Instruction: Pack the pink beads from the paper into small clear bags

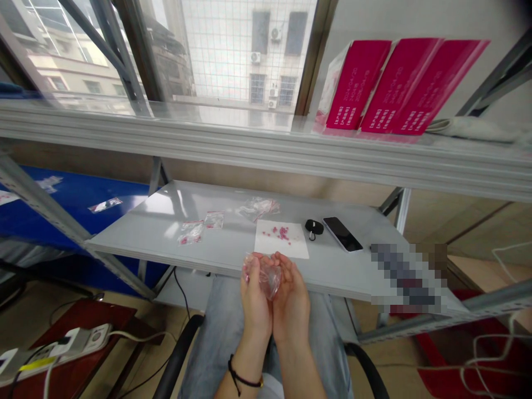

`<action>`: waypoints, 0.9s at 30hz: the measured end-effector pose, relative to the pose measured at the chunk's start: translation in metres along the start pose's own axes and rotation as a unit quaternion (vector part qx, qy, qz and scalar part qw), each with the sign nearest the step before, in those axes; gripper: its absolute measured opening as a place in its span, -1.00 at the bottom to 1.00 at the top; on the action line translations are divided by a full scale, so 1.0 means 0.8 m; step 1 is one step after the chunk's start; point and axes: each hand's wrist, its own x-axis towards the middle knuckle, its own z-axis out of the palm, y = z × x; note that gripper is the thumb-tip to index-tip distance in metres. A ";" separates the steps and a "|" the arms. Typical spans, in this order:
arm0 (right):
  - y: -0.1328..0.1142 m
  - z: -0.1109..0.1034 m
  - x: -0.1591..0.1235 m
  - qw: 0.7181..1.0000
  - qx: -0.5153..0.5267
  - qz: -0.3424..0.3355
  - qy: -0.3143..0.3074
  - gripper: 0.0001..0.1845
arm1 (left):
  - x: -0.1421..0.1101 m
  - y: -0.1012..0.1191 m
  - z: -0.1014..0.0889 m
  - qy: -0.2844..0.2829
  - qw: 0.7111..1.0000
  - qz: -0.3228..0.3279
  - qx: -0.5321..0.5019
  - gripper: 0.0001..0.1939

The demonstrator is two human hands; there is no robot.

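Just above my lap, at the table's near edge, my left hand (255, 291) grips a clear plastic bag (271, 279) with its thumb on top. My right hand (293, 296) is cupped palm up against it, fingers loosely stretched, the bag resting at its edge. What lies inside the bag is hard to make out. In front of both hands is a white sheet of paper (266, 246) with several small pink pieces (283, 233) scattered on it. To the left are a small zip bag with pink pieces (191, 233) and another small zip bag (215, 220).
A pile of clear bags (257, 208) lies behind the paper. Right of it are a black case (314, 227) and a phone (343, 234). Pink boxes (357, 83) stand on the shelf (249, 138) above the table. A power strip (75, 346) sits at lower left.
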 end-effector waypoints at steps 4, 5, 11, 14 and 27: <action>0.010 -0.007 0.006 0.999 0.017 0.032 0.001 -0.72 | 0.000 0.006 0.006 -0.029 0.996 -0.033 0.078 -0.83; 0.014 -0.009 0.008 0.999 0.026 0.041 -0.005 -0.73 | 0.000 0.006 0.006 -0.035 0.994 -0.040 0.095 -0.83; 0.030 -0.021 0.019 0.996 0.047 0.051 -0.048 -0.78 | 0.007 -0.001 -0.006 -0.063 0.984 -0.043 0.161 -0.84; 0.030 -0.019 0.019 0.996 0.057 0.040 -0.047 -0.80 | 0.009 -0.002 -0.008 -0.070 0.986 -0.032 0.150 -0.83; 0.018 -0.020 0.029 0.993 0.110 0.033 0.032 -0.77 | 0.026 0.006 -0.019 0.032 0.995 -0.082 -0.055 -0.64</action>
